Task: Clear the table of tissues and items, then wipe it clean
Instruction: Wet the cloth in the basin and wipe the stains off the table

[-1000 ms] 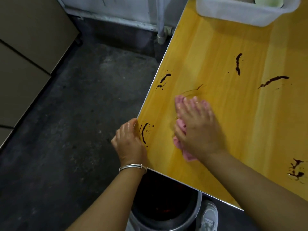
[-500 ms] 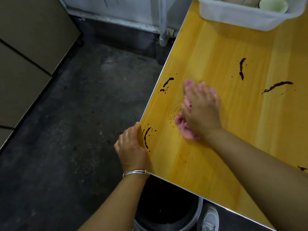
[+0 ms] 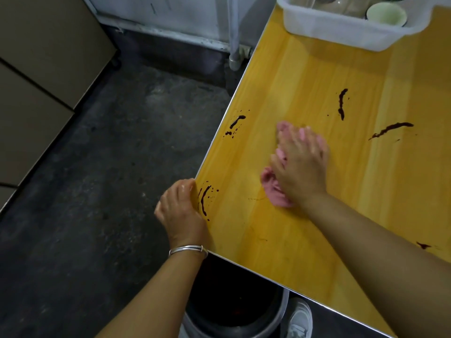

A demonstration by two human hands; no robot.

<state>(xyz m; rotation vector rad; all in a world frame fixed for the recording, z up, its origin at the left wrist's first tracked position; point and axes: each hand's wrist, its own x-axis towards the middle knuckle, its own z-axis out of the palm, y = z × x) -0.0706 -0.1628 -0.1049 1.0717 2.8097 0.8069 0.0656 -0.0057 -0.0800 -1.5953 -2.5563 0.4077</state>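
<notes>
Standing right by it: the right hand (image 3: 301,164) is flat on a pink cloth (image 3: 275,193), fingers spread, so no real grip there, just pressing the rag down on the yellow wood-look tabletop (image 3: 305,81). The cloth sits roughly mid-width on the near half, mostly hidden under the palm, with a bunched bit poking out toward the wrist.

The left hand (image 3: 181,211) is at the tabletop's left edge close to the near corner, its grip curled over the metal trim. There's a silver bangle (image 3: 188,248) on that wrist.

Dark red stains all over the place. A curved streak (image 3: 203,200) lies just beside the left hand's fingers. A splatter (image 3: 238,120) sits further up the same edge. An upright smear (image 3: 341,103) and a long slanted smear (image 3: 390,129) are beyond the cloth toward the right. A small blot (image 3: 423,245) peeks out next to the right forearm, which lies across the near right part of the surface.

At the far end a white plastic tub (image 3: 341,28) takes up the corner, with a pale green cup (image 3: 386,13) and some glassware inside, too blurry to make out.

Under the near corner there's a dark round bin (image 3: 234,320), and a grey sneaker (image 3: 300,320) right beside it. Rough concrete floor (image 3: 109,167) off to the left, a beige cabinet (image 3: 36,69) along it, and a grey pipe (image 3: 234,45) running down the back wall.
</notes>
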